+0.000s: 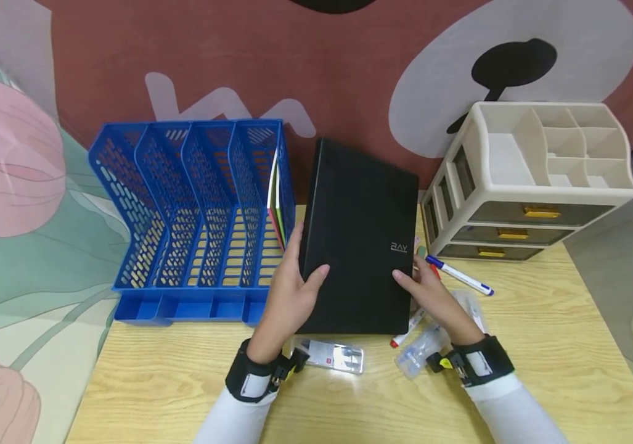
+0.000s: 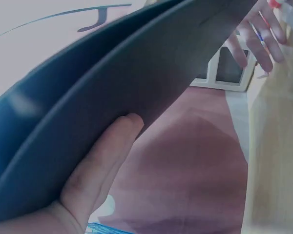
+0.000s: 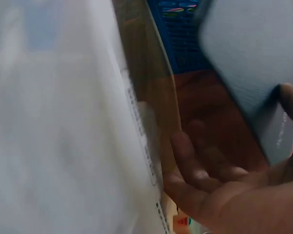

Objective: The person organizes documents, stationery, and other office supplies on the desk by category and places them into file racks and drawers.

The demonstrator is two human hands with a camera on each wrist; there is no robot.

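A black folder (image 1: 363, 234) with "RAY" in pale letters on its cover stands tilted in the middle of the head view. My left hand (image 1: 289, 290) grips its left edge, thumb on the front and fingers (image 2: 105, 161) along the other face. At the right edge, my right hand (image 1: 435, 299) lays its thumb on the cover near the lettering. In the right wrist view that hand's other fingers (image 3: 190, 170) are spread, apart from the folder (image 3: 254, 63). Part of the left hand is hidden behind the folder.
A blue file rack (image 1: 194, 287) at left holds a few thin booklets (image 1: 276, 203). The cream drawer organizer (image 1: 549, 192) stands at right. Around the folder lie a blue-capped marker (image 1: 460, 275), a red-tipped marker (image 1: 405, 331), clear plastic packaging (image 1: 418, 351) and a flat clear pack (image 1: 334, 356).
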